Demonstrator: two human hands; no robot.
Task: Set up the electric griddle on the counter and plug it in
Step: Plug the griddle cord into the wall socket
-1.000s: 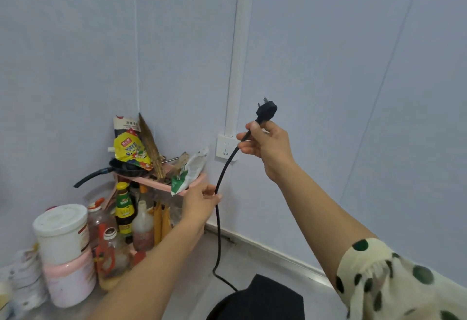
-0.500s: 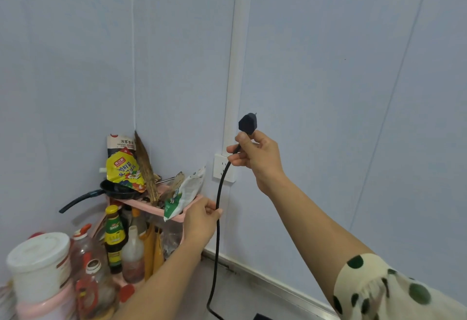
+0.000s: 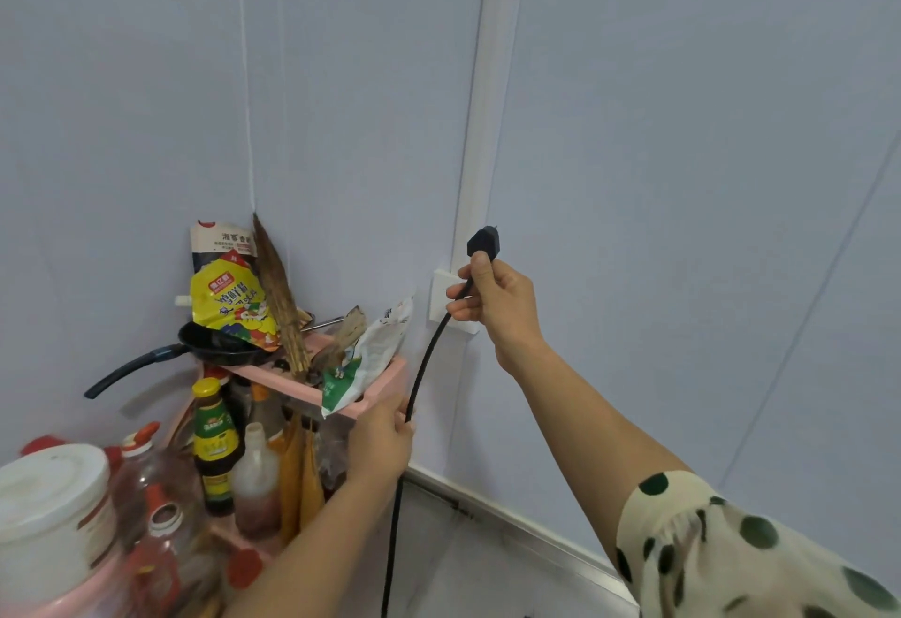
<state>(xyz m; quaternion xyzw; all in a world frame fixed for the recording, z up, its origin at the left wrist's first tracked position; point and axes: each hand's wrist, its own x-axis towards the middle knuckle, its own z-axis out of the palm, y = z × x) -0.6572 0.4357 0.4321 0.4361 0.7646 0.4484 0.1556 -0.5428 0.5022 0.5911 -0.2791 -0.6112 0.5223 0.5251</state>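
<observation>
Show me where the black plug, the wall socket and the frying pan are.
black plug (image 3: 484, 242), head view, on its black body above the right hand's thumb.
wall socket (image 3: 442, 294), head view, on the white faceplate's visible left part.
frying pan (image 3: 214, 347), head view, on the dark pan bowl on the pink shelf.

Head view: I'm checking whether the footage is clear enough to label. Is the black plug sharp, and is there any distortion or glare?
Head view: the black plug in the right hand is fairly sharp, its prongs barely resolved; wide-angle bending curves the white wall conduit; lighting is soft and even, without glare; the white lidded tub at the edge looks softer.
</observation>
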